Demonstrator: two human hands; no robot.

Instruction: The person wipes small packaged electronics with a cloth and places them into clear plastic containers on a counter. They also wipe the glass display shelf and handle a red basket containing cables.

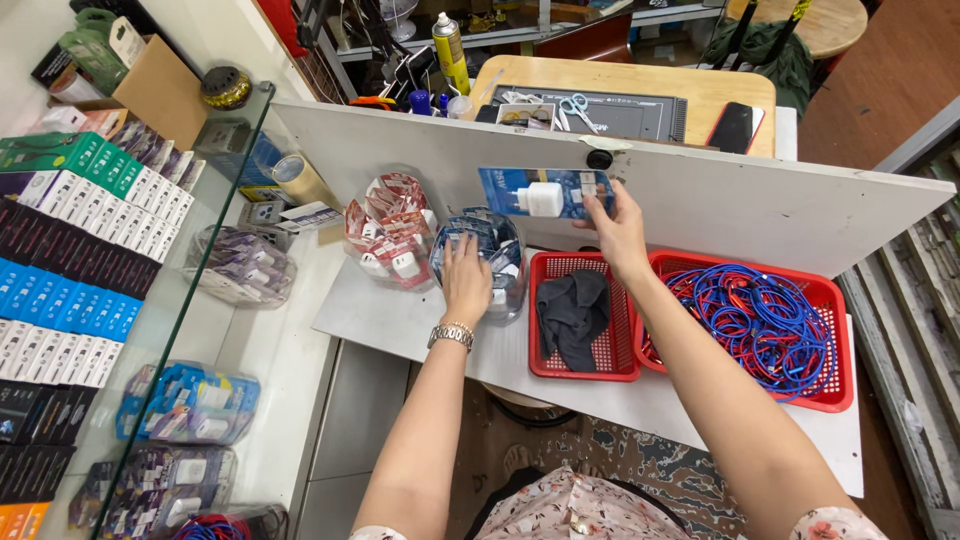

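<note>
White tabletop (400,320) carries a clear plastic jar of blue charger packs (500,250), steadied by the left hand (466,282) with fingers spread, while right hand (620,235) fingers pinch a blue-carded white charger pack (540,192) lifted just above it, clear for handling.

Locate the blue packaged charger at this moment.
In the head view, the blue packaged charger is held up in the right hand, in front of the white divider board, above the clear bag of blue packs and the small red basket.

Both bare arms reach forward: the left hand (466,279), watch at its wrist, lies palm-down with fingers spread, while the right hand (619,232) is raised, fingers pinched.
</note>
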